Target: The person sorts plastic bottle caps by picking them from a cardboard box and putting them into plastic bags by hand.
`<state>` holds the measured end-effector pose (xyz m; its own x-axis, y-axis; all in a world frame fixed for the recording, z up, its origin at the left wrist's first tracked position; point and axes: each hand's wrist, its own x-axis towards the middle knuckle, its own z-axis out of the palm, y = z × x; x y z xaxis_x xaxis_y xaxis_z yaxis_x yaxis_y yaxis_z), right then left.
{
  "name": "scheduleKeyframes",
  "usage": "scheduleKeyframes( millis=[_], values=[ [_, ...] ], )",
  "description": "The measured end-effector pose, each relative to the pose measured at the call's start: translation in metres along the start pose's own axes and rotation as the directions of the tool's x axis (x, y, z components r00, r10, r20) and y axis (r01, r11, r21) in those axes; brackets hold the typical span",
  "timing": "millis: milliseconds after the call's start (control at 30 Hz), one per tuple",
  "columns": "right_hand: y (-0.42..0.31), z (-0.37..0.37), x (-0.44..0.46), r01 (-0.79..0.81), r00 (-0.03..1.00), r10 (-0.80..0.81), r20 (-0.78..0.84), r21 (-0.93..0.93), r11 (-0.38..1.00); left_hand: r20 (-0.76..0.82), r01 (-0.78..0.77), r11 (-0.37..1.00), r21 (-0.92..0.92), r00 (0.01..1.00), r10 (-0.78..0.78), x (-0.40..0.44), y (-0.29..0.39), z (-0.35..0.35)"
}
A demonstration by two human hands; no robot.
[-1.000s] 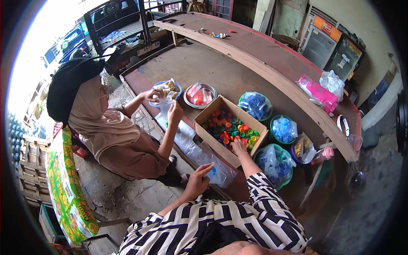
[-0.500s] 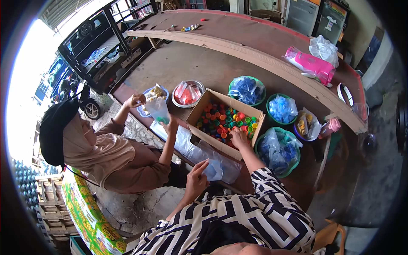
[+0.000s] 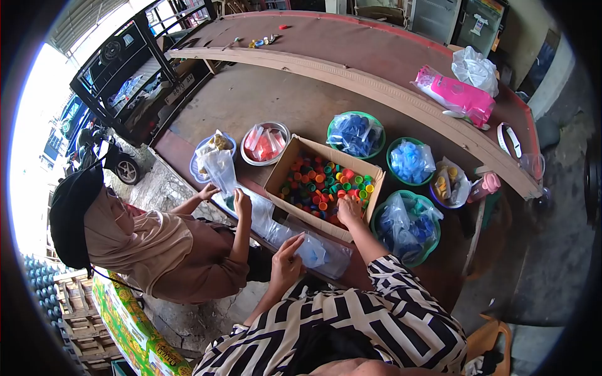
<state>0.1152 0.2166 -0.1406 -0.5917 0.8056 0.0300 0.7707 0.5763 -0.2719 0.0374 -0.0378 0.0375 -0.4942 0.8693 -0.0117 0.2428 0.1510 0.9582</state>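
My left hand (image 3: 286, 262) is closed, pinching the top of a small clear plastic bag (image 3: 312, 252) with something pale blue in it. My right hand (image 3: 349, 211) reaches into a cardboard box (image 3: 338, 233) of loose plastic bottle caps (image 3: 321, 188) in red, orange, green, yellow and blue. Its fingers are drawn together down among the caps, near the right end; what they hold is hidden. Flat clear plastic bags (image 3: 335, 260) lie at the table edge, under and beside my left hand's bag.
A co-worker at the left holds a clear bag (image 3: 220, 167) in both hands. Around the box stand a metal bowl (image 3: 286, 152) of red-filled bags, green baskets (image 3: 383, 152) of blue-filled bags and a basket with yellow items (image 3: 448, 182). A wooden beam (image 3: 376, 88) crosses the table behind.
The co-worker's hands and bag have come lower, towards the table edge. My right hand has shifted slightly among the caps; my left hand still pinches its bag. The view has tilted a little.
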Motion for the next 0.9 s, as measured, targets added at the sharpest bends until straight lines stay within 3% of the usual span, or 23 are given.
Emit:
scheduleKeyframes(
  millis=[33, 100, 133, 167, 233, 300, 333, 367, 433, 500, 567, 600, 633, 700, 800, 833, 900],
  values=[
    [-0.005, -0.003, 0.001, -0.006, 0.997, 0.006, -0.078, 0.003, 1.0, 0.004, 0.002, 1.0, -0.002, 1.0, -0.002, 0.003, -0.001, 0.0],
    [-0.015, -0.017, 0.008, 0.14, 0.989, -0.128, -0.068, 0.21, 0.968, 0.009, -0.009, 1.0, -0.006, 1.0, 0.009, 0.007, -0.004, 0.0],
    [-0.022, -0.016, 0.015, 0.283, 0.956, -0.257, -0.141, 0.217, 0.934, 0.014, -0.018, 1.0, -0.009, 1.0, 0.018, 0.009, -0.005, 0.001],
    [-0.03, -0.014, 0.022, 0.341, 0.94, -0.316, -0.131, 0.3, 0.891, 0.02, -0.012, 1.0, -0.01, 1.0, 0.012, 0.011, -0.005, 0.001],
    [-0.048, -0.005, 0.035, 0.394, 0.916, -0.399, -0.04, 0.27, 0.879, 0.029, 0.008, 1.0, -0.014, 1.0, -0.007, 0.016, -0.004, 0.002],
    [-0.068, 0.006, 0.041, 0.362, 0.932, -0.35, -0.095, 0.223, 0.905, 0.032, 0.011, 1.0, -0.017, 0.999, -0.01, 0.02, -0.002, 0.001],
    [-0.071, 0.005, 0.042, 0.385, 0.923, -0.381, -0.058, 0.092, 0.918, 0.028, 0.013, 1.0, -0.021, 1.0, -0.013, 0.021, -0.001, 0.001],
    [-0.071, 0.004, 0.043, 0.384, 0.923, -0.379, -0.062, 0.093, 0.919, 0.03, 0.011, 1.0, -0.018, 0.999, -0.01, 0.022, -0.003, 0.0],
    [-0.073, 0.007, 0.046, 0.282, 0.949, -0.293, 0.117, 0.102, 0.954, 0.007, -0.009, 1.0, -0.025, 1.0, 0.009, 0.023, -0.006, -0.003],
    [-0.065, 0.006, 0.047, 0.31, 0.946, -0.316, 0.07, 0.082, 0.947, -0.001, 0.007, 1.0, -0.016, 1.0, -0.007, 0.025, -0.004, -0.008],
    [-0.052, -0.007, 0.037, 0.269, 0.946, -0.321, 0.043, 0.444, 0.855, -0.001, 0.028, 1.0, -0.013, 1.0, -0.028, 0.024, -0.005, -0.011],
    [-0.048, -0.012, 0.034, 0.262, 0.956, -0.287, -0.054, 0.595, 0.76, -0.001, 0.04, 0.999, -0.012, 0.999, -0.04, 0.026, -0.006, -0.012],
    [-0.04, -0.02, 0.029, 0.26, 0.957, -0.279, -0.077, 0.653, 0.711, -0.002, 0.049, 0.999, -0.013, 0.999, -0.049, 0.029, -0.006, -0.012],
    [-0.034, -0.043, 0.007, 0.186, 0.978, -0.169, -0.123, 0.881, 0.436, 0.015, 0.026, 1.0, 0.011, 1.0, -0.027, 0.034, -0.005, -0.011],
    [-0.049, -0.141, -0.049, 0.204, 0.979, -0.062, -0.194, 0.927, 0.315, 0.074, -0.009, 1.0, 0.028, 0.997, 0.007, 0.041, 0.005, -0.004],
    [-0.052, -0.162, -0.067, 0.263, 0.964, -0.069, -0.257, 0.873, 0.411, 0.079, -0.006, 1.0, 0.022, 0.997, 0.004, 0.043, 0.008, 0.0],
    [-0.061, -0.168, -0.095, 0.3, 0.954, -0.111, -0.279, 0.912, 0.28, 0.111, 0.02, 1.0, 0.003, 0.994, -0.02, 0.045, 0.012, 0.006]
  ],
)
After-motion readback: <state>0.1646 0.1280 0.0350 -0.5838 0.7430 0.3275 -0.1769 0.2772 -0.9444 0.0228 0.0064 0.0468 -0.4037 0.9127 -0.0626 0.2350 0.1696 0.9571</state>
